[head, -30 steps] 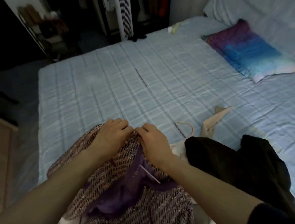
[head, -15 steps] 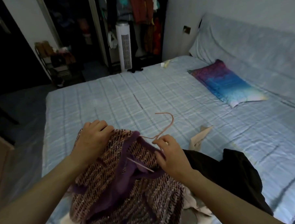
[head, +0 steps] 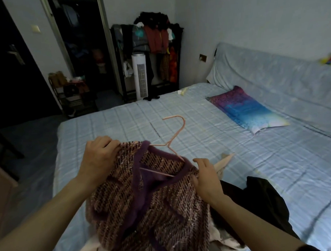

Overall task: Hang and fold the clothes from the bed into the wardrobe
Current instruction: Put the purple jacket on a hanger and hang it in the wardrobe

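A pink-and-dark knit sweater (head: pixel 145 207) with purple trim sits on a thin pink hanger (head: pixel 175 132), whose hook sticks up out of the neck opening. My left hand (head: pixel 97 156) grips the sweater's left shoulder. My right hand (head: pixel 205 177) holds the right shoulder, fingers curled into the knit. Both hands lift the sweater above the near edge of the bed (head: pixel 123 123). A black garment (head: pixel 262 197) and a cream garment (head: pixel 222 163) lie on the bed to the right, partly under the sweater.
A purple-blue pillow (head: pixel 245 108) lies at the bed's far right. Beyond the bed's far edge stand a white tower fan (head: pixel 139 77), a loaded clothes rack (head: pixel 153 40) and an open dark wardrobe (head: pixel 81 43). A shoe rack (head: pixel 72 93) stands at the left.
The sweater has come up off the bed with the hanger inside it. My hands moved apart from the collar to the two shoulders, and the hook now stands clear. My view has tilted up.
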`<action>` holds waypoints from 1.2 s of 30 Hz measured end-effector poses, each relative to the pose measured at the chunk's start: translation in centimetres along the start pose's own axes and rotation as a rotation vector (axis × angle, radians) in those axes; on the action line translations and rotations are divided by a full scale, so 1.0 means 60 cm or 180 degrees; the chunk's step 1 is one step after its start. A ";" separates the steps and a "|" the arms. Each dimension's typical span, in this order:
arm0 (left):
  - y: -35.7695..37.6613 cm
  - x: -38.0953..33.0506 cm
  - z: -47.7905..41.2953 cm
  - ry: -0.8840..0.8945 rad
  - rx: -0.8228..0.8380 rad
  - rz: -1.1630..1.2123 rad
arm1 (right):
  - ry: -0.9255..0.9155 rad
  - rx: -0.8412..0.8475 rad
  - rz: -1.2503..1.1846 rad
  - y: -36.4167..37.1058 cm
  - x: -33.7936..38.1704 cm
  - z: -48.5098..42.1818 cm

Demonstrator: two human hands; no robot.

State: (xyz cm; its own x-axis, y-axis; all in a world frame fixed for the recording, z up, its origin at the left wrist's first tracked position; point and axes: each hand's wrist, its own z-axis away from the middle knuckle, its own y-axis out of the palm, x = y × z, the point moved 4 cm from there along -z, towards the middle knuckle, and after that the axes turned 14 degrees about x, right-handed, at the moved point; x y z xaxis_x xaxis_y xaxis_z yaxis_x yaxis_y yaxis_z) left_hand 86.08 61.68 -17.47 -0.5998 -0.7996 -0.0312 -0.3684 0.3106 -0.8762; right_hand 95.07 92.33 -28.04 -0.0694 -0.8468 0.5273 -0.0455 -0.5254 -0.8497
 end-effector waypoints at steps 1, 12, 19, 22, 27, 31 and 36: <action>-0.003 -0.002 0.004 0.0005 -0.0021 0.0004 | -0.0012 0.0018 -0.0016 -0.001 0.002 -0.003; -0.072 0.023 0.033 -0.0252 -0.0060 0.0053 | -0.0477 -0.0102 -0.0193 -0.029 0.065 -0.006; -0.136 0.023 0.031 -0.0178 -0.0071 0.0109 | -0.1013 -0.0530 -0.0480 -0.093 0.112 0.008; -0.170 0.012 0.020 -0.0148 -0.0196 0.0168 | -0.1186 -0.0743 -0.0497 -0.139 0.145 0.002; -0.228 -0.015 -0.010 -0.0085 -0.0380 0.0273 | -0.1483 -0.1037 -0.0323 -0.234 0.203 -0.003; -0.260 -0.058 -0.033 0.0125 -0.0431 0.0267 | -0.1751 -0.1183 -0.0135 -0.298 0.252 0.009; -0.268 -0.119 -0.055 0.0350 -0.0489 0.0346 | -0.1936 -0.1370 -0.0073 -0.351 0.287 0.031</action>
State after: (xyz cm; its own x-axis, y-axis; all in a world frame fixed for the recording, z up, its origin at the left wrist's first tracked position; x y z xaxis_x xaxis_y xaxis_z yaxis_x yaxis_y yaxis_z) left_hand 93.97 64.09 -1.58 -0.7127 -0.6988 -0.0613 -0.3963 0.4732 -0.7868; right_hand 96.66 88.62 -1.08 0.4943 -0.7980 0.3446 -0.4351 -0.5704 -0.6967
